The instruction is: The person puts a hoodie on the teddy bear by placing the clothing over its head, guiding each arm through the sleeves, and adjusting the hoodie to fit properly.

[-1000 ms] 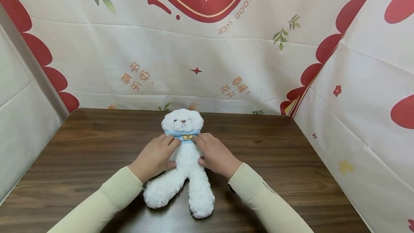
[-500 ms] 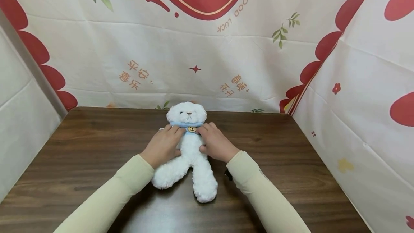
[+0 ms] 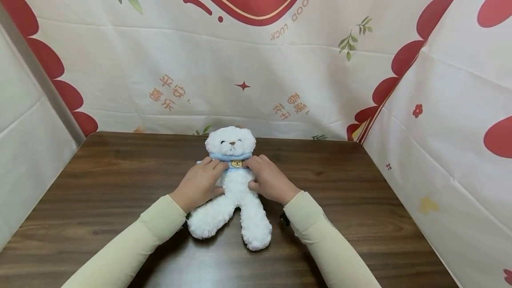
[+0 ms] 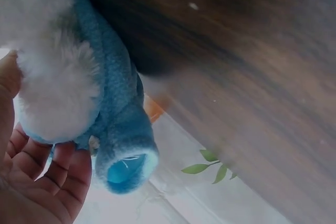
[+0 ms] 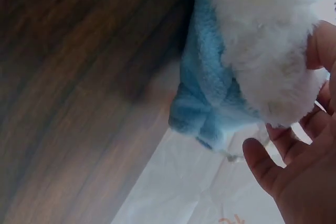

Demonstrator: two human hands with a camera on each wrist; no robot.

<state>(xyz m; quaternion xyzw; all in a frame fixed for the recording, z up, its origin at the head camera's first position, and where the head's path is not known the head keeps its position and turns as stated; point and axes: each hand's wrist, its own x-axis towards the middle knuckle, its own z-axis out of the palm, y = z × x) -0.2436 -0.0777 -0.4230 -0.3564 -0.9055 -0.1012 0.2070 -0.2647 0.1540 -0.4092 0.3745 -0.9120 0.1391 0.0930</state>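
Note:
A white plush teddy bear (image 3: 237, 183) lies face up on the table, head toward the back wall and legs spread toward me. Blue cloth clothing (image 3: 231, 157) with a small bear-face patch wraps its neck and upper chest. My left hand (image 3: 200, 183) grips the bear's left-hand side, fingertips on the blue cloth and thumb lower on the body. On the opposite side my right hand (image 3: 272, 179) grips it the same way. In the left wrist view, a sleeve (image 4: 126, 169) of the clothing hangs with its opening showing. White fluff (image 5: 273, 66) sits between right thumb and fingers.
The dark wooden table (image 3: 132, 172) extends on both sides of the bear. Behind it hangs a white printed cloth (image 3: 224, 57) with red and green patterns. Cloth walls also stand at left (image 3: 32, 146) and right (image 3: 452, 146).
Both hands have carried the bear a little away from me and to the right. Over the last half second it has shifted only slightly, and its face looks more level.

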